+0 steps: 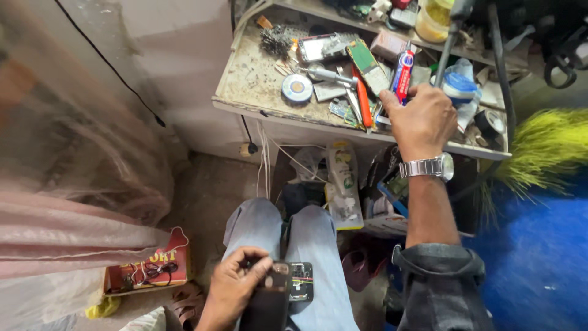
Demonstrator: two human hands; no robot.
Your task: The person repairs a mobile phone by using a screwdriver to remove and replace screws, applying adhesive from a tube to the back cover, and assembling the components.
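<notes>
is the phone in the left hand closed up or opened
Opened. The phone held by the left hand on the lap shows a bare circuit board with coloured wires beside the dark screen panel.

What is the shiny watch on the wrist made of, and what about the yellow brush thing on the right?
The watch on the right hand's wrist looks like polished metal: its linked band glints silver. The yellow broom seems to be thin plastic or dyed fibre bristles; they fan out fine and bright, but the blur leaves it open.
</notes>
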